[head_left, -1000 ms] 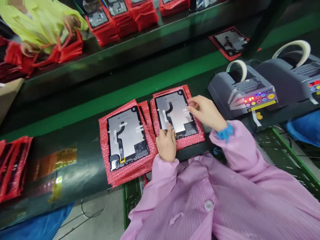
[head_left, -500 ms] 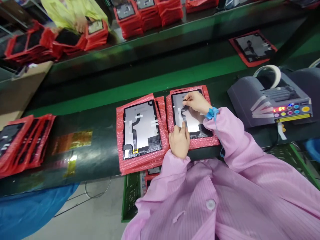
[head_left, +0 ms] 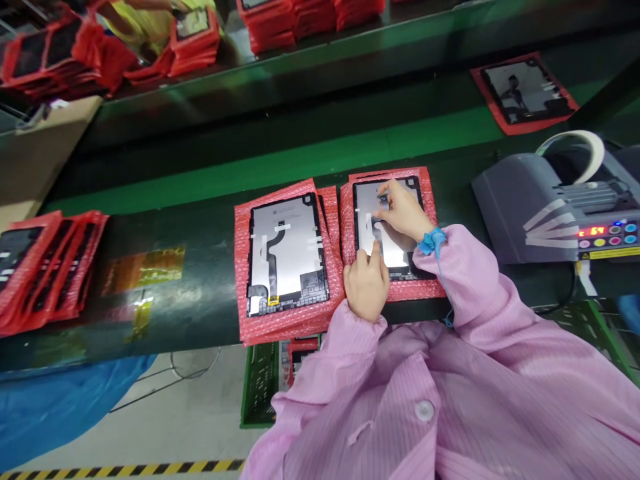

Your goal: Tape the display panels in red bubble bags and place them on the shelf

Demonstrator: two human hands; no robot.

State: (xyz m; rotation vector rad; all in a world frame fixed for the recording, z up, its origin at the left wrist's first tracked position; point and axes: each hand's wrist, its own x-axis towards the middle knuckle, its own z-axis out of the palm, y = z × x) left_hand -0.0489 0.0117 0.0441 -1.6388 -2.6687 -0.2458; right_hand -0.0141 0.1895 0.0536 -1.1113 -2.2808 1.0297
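A tablet display panel (head_left: 365,193), silver-backed with a black frame, lies on red bubble wrap in front of me. Over its upper part, my right hand (head_left: 404,210), wearing a blue wrist strap, pinches the dark end of a flex cable (head_left: 383,198). My left hand (head_left: 367,283) rests at the panel's lower left, its index finger stretched onto the back near the cable and the other fingers loosely bent. My hands cover part of the cable. Just left, a second display panel (head_left: 295,260) lies on a red bubble-wrap stack, its black flex cable (head_left: 273,260) fixed with white tape pieces.
A grey tape dispenser (head_left: 520,207) with a lit display stands right. Another wrapped panel (head_left: 530,93) lies at the back right. Red-wrapped panels (head_left: 55,273) sit at the left; more stacks (head_left: 267,30) stand across the bench near a person in yellow (head_left: 145,27). A green crate (head_left: 257,387) is below.
The camera view has shifted slightly. My right fingers stay pinched at the cable end, now with the cable's tip lifted. My left index finger keeps its place on the panel.
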